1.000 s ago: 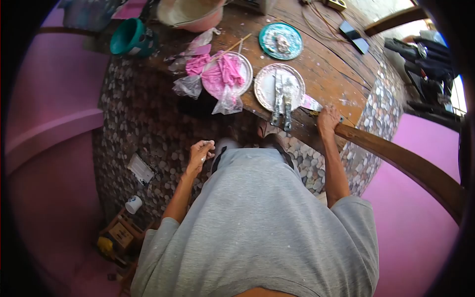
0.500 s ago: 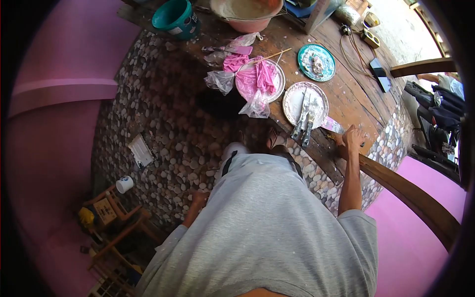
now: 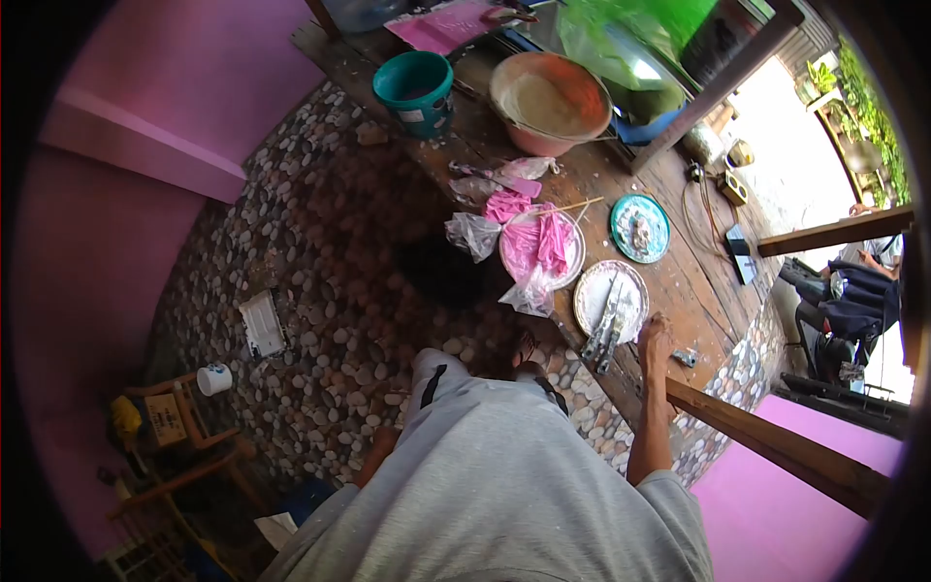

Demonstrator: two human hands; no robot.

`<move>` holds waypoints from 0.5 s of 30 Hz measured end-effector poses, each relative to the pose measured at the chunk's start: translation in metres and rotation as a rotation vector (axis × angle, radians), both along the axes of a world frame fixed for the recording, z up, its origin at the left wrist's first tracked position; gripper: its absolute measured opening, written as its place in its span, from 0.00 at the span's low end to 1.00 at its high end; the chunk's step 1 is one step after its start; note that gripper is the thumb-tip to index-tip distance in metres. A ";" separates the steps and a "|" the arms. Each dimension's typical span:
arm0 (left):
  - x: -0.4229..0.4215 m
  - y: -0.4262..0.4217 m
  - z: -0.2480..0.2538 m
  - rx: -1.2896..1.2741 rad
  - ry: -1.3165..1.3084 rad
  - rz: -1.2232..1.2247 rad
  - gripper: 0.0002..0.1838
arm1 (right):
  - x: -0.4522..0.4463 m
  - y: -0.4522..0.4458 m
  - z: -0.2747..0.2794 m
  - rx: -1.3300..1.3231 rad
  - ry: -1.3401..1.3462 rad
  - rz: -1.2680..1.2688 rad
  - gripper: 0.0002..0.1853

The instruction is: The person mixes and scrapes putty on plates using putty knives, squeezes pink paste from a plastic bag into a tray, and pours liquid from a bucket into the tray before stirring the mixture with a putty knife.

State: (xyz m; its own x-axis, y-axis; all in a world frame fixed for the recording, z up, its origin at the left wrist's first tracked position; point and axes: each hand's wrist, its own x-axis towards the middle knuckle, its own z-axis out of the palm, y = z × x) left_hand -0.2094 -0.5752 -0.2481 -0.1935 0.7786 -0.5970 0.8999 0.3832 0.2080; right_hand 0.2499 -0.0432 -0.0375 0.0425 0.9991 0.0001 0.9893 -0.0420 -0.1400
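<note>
My right hand (image 3: pixel 657 337) is at the table's near edge, just right of a white plate (image 3: pixel 632 279), its fingers curled together; anything inside them is hidden. A dark, paint-spotted handle (image 3: pixel 685 357) lies right of it. Two putty knives (image 3: pixel 607 325) rest across the white plate. My left hand (image 3: pixel 384 442) is low beside my left leg, mostly hidden, its fingers out of sight. Further left, pink material in clear plastic (image 3: pixel 529 242) lies on another plate with a thin stick (image 3: pixel 572 206). A teal plate (image 3: pixel 640 229) bears whitish paste.
A teal bucket (image 3: pixel 414 94) and a pinkish basin (image 3: pixel 549 102) stand at the back of the wooden table (image 3: pixel 693 291). A phone (image 3: pixel 741 254) and cables lie at right. A wooden beam (image 3: pixel 776 441) crosses right. Chairs (image 3: pixel 184 412) stand lower left; a person sits far right.
The view has shifted, so the table sits lower. My left hand has dropped from in front of me to beside my leg. My right hand is closer to the white plate, the dark handle now showing beside it.
</note>
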 end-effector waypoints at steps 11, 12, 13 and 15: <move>-0.151 0.007 0.019 0.044 -0.158 0.383 0.16 | -0.301 -0.034 0.019 -0.016 0.370 0.361 0.14; -0.168 0.006 0.036 0.032 -0.192 0.447 0.16 | -0.315 -0.035 0.005 0.066 0.376 0.432 0.13; -0.189 0.010 0.053 0.035 -0.222 0.512 0.16 | -0.335 -0.031 0.000 0.103 0.367 0.435 0.11; -0.224 0.019 0.102 0.033 -0.266 0.614 0.16 | -0.374 -0.010 -0.009 0.213 0.344 0.409 0.09</move>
